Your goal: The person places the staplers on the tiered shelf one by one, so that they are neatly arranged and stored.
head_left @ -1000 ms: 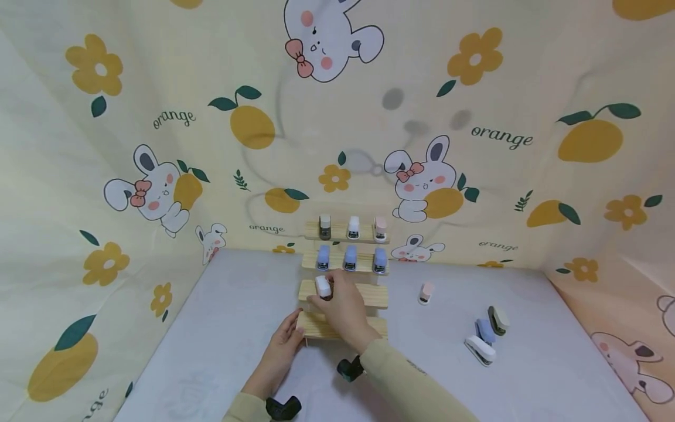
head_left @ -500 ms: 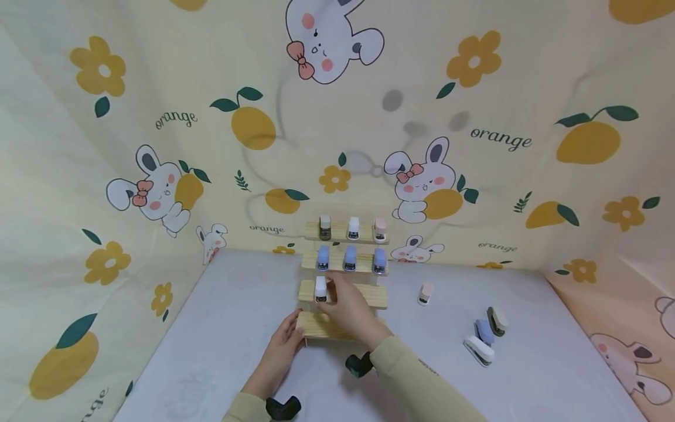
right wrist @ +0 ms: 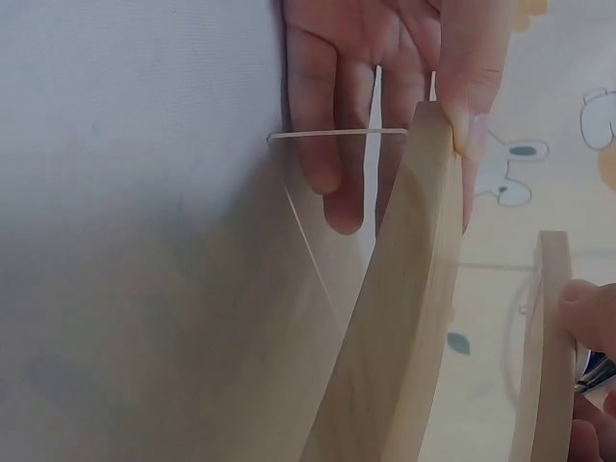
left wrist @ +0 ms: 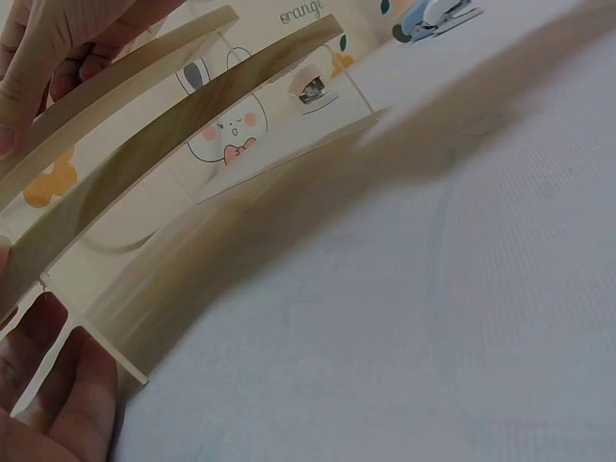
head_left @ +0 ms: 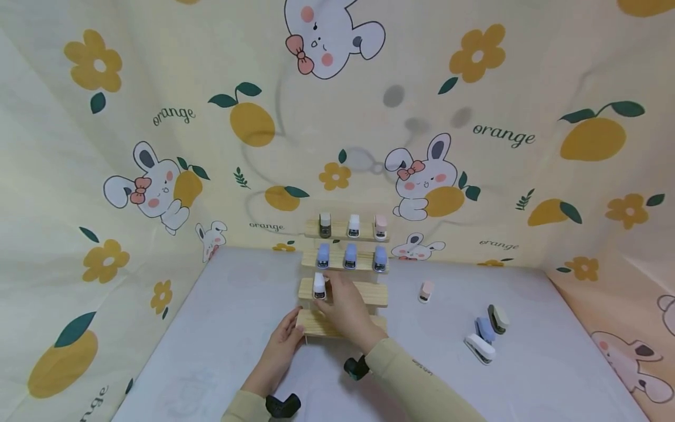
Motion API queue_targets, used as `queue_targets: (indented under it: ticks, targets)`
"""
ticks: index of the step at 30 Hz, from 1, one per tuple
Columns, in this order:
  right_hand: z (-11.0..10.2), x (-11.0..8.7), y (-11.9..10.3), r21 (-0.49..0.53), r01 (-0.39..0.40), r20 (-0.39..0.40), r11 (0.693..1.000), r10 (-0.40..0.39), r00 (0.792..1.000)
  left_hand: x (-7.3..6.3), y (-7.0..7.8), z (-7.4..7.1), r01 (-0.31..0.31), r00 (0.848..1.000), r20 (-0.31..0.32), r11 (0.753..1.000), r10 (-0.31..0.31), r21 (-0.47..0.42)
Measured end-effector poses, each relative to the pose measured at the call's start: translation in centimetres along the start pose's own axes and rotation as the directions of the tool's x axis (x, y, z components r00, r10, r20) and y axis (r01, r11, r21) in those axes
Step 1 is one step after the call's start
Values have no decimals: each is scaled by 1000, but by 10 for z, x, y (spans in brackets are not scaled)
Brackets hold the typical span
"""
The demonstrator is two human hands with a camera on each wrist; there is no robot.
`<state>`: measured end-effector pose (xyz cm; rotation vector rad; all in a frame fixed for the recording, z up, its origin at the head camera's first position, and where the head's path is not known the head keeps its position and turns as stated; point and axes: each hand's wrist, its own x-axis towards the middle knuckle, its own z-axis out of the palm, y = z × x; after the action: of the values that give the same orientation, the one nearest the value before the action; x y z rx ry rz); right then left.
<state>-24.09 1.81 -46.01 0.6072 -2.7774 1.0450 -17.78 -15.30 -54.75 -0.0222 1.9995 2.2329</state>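
Note:
A four-tier wooden display rack [head_left: 374, 295] stands on the table. My right hand [head_left: 348, 313] pinches a small white stapler [head_left: 319, 286] at the left end of the third shelf down. In the right wrist view only a sliver of that stapler shows, behind the shelf edge and the right fingertips [right wrist: 587, 313]. My left hand [head_left: 283, 346] grips the left end of the lowest shelf [right wrist: 409, 250], thumb on the wood and fingers beside the clear side panel. Above, the top shelf carries a dark, a white and a pink stapler [head_left: 381, 227]; the second holds three blue staplers [head_left: 350, 257].
Right of the rack, a pink stapler [head_left: 426, 291] stands alone on the table. Farther right, a dark green stapler [head_left: 498, 319], a blue stapler [head_left: 484, 330] and a white stapler [head_left: 480, 349] lie close together. A printed cloth [head_left: 337, 117] hangs behind the table.
The white stapler has turned from tilted to facing forward and shifted slightly left at the third shelf, with my right hand still on it. My left hand has stayed at the rack.

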Motion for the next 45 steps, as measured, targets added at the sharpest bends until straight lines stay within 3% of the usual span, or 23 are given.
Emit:
queue_targets:
  ticks: [8,15,22,31,45]
  targets:
    - [-2,-2,4,-3,13,-7,1000,-13,1000,0,0,1,4,1000,6,1000,-4,-8]
    - [-26,-15,24,65,-10,1,998,10,1000,1,-1,1,11,1000,-15,1000,-11,13]
    - [-49,-31,54,125,23,-120,992,-8,993,3,0,1,30,999,-25,999,-29,34]
    - [-63,-45,87,154,44,-233,987,-7,972,2,1,1,40,999,-29,999,-40,20]
    - [-79,-55,147,157,-197,-208,968,227,951,2,1,2,39,999,-26,999,-39,11]
